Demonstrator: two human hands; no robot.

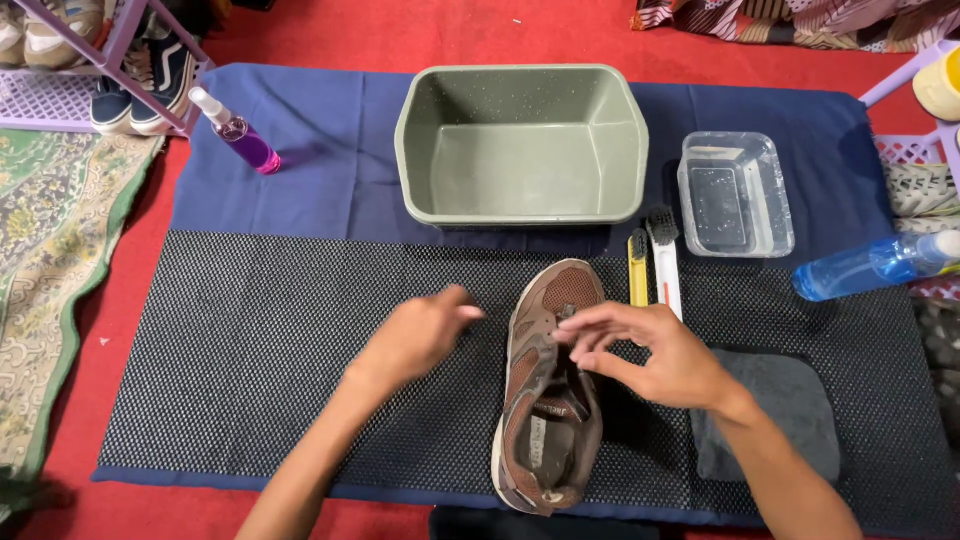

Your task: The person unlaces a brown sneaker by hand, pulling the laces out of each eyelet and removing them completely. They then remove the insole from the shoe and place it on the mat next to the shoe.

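Note:
A brown sneaker (pixel 548 390) lies on a black dotted mat (pixel 250 350), toe pointing away from me. My right hand (pixel 645 350) rests over the shoe's tongue area, its fingertips pinching at the lace zone. My left hand (pixel 420 335) hovers just left of the shoe with fingers loosely curled, holding nothing that I can see. No laces show on the shoe.
A grey-green basin (pixel 520 145) stands behind the shoe on a blue cloth. Two brushes (pixel 652 265), a clear plastic tub (pixel 738 195) and a blue spray bottle (pixel 880 265) lie to the right, a dark cloth (pixel 790 410) at near right. A purple spray bottle (pixel 240 132) and shoe racks stand at left.

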